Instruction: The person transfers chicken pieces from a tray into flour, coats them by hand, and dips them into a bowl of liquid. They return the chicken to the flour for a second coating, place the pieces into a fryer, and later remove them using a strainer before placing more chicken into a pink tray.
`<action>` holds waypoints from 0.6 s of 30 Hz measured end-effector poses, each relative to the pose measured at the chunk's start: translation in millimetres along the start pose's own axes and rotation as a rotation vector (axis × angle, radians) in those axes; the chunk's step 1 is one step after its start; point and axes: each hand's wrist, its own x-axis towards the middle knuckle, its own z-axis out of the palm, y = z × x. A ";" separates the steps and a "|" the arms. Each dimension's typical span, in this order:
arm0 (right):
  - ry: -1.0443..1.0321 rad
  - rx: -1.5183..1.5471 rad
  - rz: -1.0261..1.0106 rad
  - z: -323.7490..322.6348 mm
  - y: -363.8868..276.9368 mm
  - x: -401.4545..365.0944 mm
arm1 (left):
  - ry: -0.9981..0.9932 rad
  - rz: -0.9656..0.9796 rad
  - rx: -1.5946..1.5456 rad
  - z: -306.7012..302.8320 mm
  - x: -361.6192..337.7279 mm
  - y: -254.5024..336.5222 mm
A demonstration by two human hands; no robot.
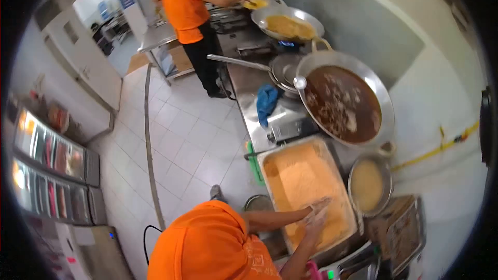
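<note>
My left hand (319,205) and my right hand (313,220), both in clear plastic gloves, meet over a large metal tray (268,176) of orange breading powder (301,168). The palms seem pressed together with the fingers closed. Whatever lies between them, if anything, is hidden. The powder is heaped pale in the middle and lies lower along the left side. Just right of the tray stands a metal bowl (387,179) of pale yellow batter (367,185).
Behind the tray sits a wide wok (381,85) of brown liquid with pieces in it. A long-handled strainer (238,62) and blue cloth (267,103) lie nearby. A co-worker (184,8) in orange tends another pan (311,18). A wire rack (404,236) stands at right.
</note>
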 end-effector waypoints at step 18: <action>-0.125 0.458 -0.176 -16.0 -131.2 -4.9 | -0.013 -0.053 -0.217 -62.8 -21.6 24.0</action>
